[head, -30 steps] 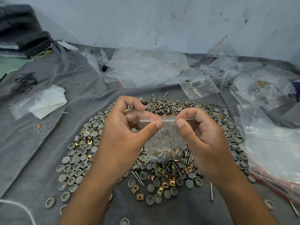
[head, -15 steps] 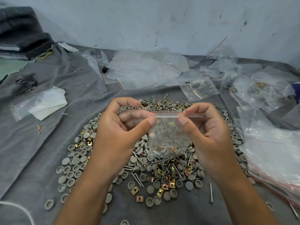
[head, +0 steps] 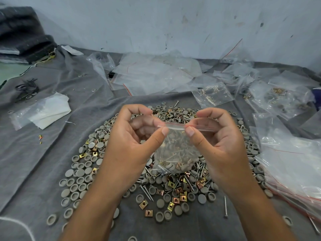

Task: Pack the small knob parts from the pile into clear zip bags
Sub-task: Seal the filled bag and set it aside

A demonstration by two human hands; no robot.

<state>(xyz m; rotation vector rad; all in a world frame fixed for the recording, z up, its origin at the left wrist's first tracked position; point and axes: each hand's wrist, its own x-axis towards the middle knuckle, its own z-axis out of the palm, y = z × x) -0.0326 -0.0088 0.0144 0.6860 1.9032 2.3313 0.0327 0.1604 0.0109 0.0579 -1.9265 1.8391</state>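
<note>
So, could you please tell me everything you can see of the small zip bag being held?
The small zip bag is clear thin plastic with a red-lined zip strip on top. It hangs upright above the pile of parts, holding screws, a grey cap and brass clips at its bottom. The left hand and right hand pinch its zip strip between thumb and fingers.

Left hand (head: 128, 145): pinching the zip strip of the clear zip bag (head: 175, 153).
Right hand (head: 218, 143): pinching the same strip.
Bag: hanging over the pile (head: 83, 173) of grey caps, holding screws and clips.
</note>
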